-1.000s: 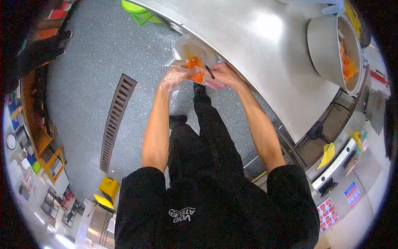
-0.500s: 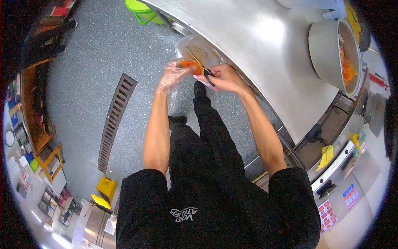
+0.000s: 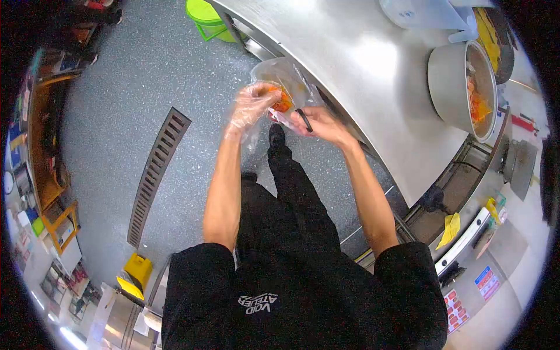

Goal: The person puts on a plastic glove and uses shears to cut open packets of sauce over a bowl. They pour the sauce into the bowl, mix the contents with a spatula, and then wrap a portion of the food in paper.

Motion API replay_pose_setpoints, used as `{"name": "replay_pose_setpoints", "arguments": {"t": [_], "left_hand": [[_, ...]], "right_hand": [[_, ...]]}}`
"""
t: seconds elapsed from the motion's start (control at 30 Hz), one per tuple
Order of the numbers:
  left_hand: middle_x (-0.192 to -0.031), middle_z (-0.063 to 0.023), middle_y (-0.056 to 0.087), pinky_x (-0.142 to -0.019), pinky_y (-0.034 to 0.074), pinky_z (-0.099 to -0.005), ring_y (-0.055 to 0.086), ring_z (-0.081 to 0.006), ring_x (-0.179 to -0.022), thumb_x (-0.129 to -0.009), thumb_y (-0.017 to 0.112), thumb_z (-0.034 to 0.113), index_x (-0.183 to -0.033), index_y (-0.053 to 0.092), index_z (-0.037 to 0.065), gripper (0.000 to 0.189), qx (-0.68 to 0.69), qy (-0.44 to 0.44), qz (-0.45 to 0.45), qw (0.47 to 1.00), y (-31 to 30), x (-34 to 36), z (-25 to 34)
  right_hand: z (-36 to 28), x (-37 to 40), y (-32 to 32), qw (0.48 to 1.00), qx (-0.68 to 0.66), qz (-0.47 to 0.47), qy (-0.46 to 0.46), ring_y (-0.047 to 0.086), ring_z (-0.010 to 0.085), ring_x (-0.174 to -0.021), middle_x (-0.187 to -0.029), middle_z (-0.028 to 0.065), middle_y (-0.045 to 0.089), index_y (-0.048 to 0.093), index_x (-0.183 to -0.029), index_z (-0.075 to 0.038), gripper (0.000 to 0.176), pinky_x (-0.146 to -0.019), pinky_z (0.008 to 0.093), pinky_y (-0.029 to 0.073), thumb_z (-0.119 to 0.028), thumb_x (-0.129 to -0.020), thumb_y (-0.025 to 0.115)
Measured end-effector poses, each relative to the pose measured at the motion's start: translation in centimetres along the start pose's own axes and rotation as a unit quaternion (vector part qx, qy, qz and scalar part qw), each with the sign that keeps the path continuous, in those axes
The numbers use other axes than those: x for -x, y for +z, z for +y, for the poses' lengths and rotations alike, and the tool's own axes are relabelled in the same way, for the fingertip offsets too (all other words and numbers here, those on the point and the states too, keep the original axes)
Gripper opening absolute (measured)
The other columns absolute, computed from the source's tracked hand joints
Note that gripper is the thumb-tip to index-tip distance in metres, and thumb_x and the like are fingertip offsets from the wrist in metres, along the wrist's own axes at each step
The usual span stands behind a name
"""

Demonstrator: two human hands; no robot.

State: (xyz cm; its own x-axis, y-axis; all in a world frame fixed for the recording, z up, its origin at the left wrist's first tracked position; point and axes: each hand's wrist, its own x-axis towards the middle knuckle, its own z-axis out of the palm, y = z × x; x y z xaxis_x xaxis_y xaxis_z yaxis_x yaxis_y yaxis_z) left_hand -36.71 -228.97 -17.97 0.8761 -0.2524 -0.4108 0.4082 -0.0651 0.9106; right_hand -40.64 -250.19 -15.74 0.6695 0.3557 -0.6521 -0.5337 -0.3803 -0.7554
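My left hand (image 3: 254, 105) wears a clear plastic glove and is closed on a piece of orange-red food (image 3: 283, 102) that looks like kimchi. Close by on the right, my bare right hand (image 3: 322, 123) grips scissors (image 3: 304, 119) by their black handles. The blades are mostly hidden, dipping towards the bag. Beneath both hands a clear plastic bag (image 3: 279, 71) hangs open beside the table edge, with some orange food showing inside.
A steel table (image 3: 379, 93) runs along my right, carrying a large metal pot (image 3: 452, 87) with orange food inside and a clear plastic container (image 3: 420, 13). A lime-green bucket (image 3: 210, 22) stands on the floor ahead. A drain grate (image 3: 158, 175) and yellow object (image 3: 137, 271) lie left.
The scissors have turned downward, so their blades no longer show above the food. My right hand has shifted slightly right and down. My left hand still holds the food, now a little more over the bag.
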Motion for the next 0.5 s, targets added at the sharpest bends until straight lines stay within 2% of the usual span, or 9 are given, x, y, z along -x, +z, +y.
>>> {"name": "replay_pose_setpoints", "arguments": {"t": [0.1,0.23,0.33,0.5], "left_hand": [[-0.092,-0.0041,0.07,-0.069,0.052,-0.0264,0.063,-0.0095,-0.08,-0.086,0.072,0.017,-0.1,0.069,0.002,0.021,0.0,0.004,0.014,1.0,0.4,-0.1,-0.4],[-0.091,-0.0046,0.07,-0.069,0.053,-0.0272,0.063,-0.0098,-0.077,-0.086,0.072,0.017,-0.1,0.068,0.001,0.021,0.004,0.003,0.046,0.999,0.8,0.4,-0.1],[-0.092,-0.0049,0.069,-0.07,0.054,-0.0271,0.064,-0.0103,-0.08,-0.086,0.072,0.018,-0.101,0.067,0.001,0.023,0.031,0.019,0.035,0.999,0.5,1.0,-0.1],[-0.097,-0.0053,0.068,-0.08,0.052,-0.0276,0.063,-0.0114,-0.088,-0.086,0.073,0.018,-0.101,0.067,0.002,0.023,0.085,0.024,0.101,0.991,-1.1,2.2,0.4]], "right_hand": [[-0.4,0.2,0.2,1.0,-0.007,-0.003,-0.024,0.046,0.0057,-0.056,-0.063,-0.0043,0.053,0.054,-0.066,-0.013,0.048,-0.05,0.0238,0.033,-0.054,-0.09,0.058],[0.3,-0.1,0.1,1.0,-0.004,0.017,0.007,0.045,0.0071,-0.057,-0.063,-0.0034,0.051,0.056,-0.067,-0.011,0.05,-0.05,0.0252,0.033,-0.057,-0.088,0.06],[-0.1,0.3,0.2,0.999,0.0,0.05,-0.002,0.045,0.0107,-0.057,-0.06,-0.0026,0.047,0.059,-0.068,-0.009,0.057,-0.05,0.0287,0.034,-0.064,-0.082,0.063],[0.0,0.7,-0.2,0.994,0.064,0.083,-0.039,0.048,0.0144,-0.057,-0.06,0.0017,0.051,0.059,-0.067,-0.006,0.062,-0.051,0.0312,0.036,-0.067,-0.081,0.06]]}}
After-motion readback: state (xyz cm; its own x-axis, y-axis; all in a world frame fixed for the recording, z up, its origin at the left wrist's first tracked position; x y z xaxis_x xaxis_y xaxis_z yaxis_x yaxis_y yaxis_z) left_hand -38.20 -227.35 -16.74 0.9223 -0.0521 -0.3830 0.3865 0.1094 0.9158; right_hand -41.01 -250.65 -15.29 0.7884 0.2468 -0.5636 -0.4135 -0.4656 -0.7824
